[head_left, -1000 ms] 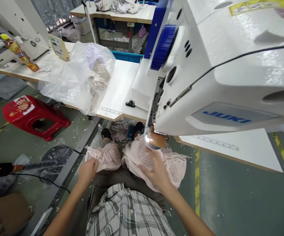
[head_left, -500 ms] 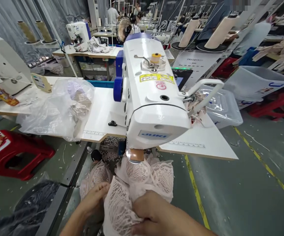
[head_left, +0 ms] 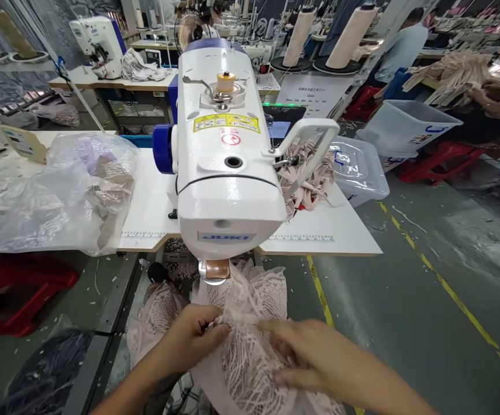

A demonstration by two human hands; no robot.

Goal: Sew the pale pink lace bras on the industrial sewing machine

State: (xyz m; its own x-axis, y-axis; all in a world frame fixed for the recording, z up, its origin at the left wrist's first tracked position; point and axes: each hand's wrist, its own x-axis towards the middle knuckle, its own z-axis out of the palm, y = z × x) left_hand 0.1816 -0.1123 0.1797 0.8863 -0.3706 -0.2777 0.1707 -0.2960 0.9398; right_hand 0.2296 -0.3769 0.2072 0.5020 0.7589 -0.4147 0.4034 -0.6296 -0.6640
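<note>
Pale pink lace fabric (head_left: 250, 351) hangs in front of and below the head of a white JUKI sewing machine (head_left: 228, 202). My left hand (head_left: 195, 337) pinches the fabric's edge between thumb and fingers, left of centre. On the right, my right hand (head_left: 299, 351) lies against the lace with its fingers bent around a fold; the fingertips are partly hidden in the cloth. Another lace piece (head_left: 157, 317) rests over my lap at the left.
Clear plastic bags (head_left: 63, 196) lie on the table at the left. Cut fabric strips (head_left: 310, 173) are heaped right of the machine, beside a lidded plastic box (head_left: 357, 170). A red stool (head_left: 20, 288) stands at the lower left. People sit in the background.
The view has shifted right. My left hand has moved to the middle and now grips the fabric edge. My right hand has shifted right along the lace, its fingers more extended.
</note>
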